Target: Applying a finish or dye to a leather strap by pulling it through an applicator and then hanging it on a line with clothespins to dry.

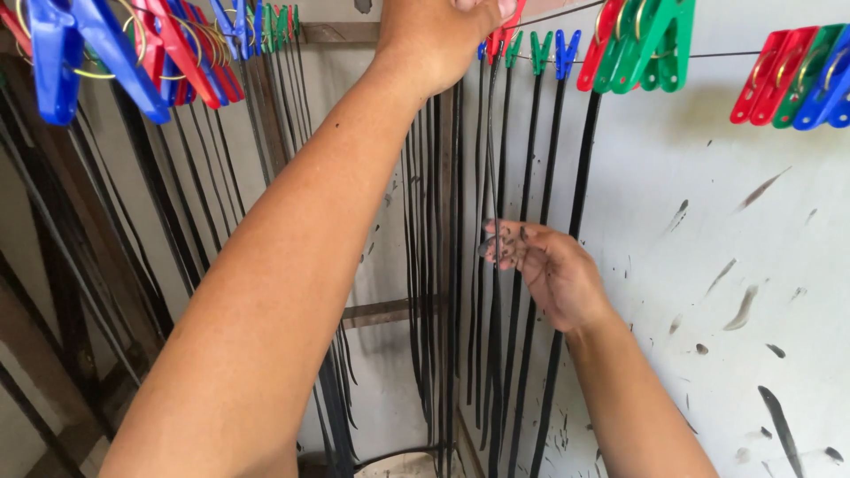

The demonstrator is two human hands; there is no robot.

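Note:
My left hand (pixel 438 40) is raised to the wire line (pixel 708 55) at the top, its fingers closed around a red clothes peg (pixel 503 34) that grips a black strip (pixel 492 159). My right hand (pixel 549 270) is lower down, its stained fingertips pinching that same thin black strip around mid-height. Several more long black strips (pixel 531 177) hang side by side from green and blue pegs (pixel 553 51) just right of the left hand.
Bunches of spare red, green and blue pegs (pixel 646 40) hang on the line at right, and more pegs (pixel 106 49) hold black strips (pixel 177 212) at left. A white wall (pixel 726 248) smeared with black marks stands behind. A wooden frame (pixel 381 312) is at centre left.

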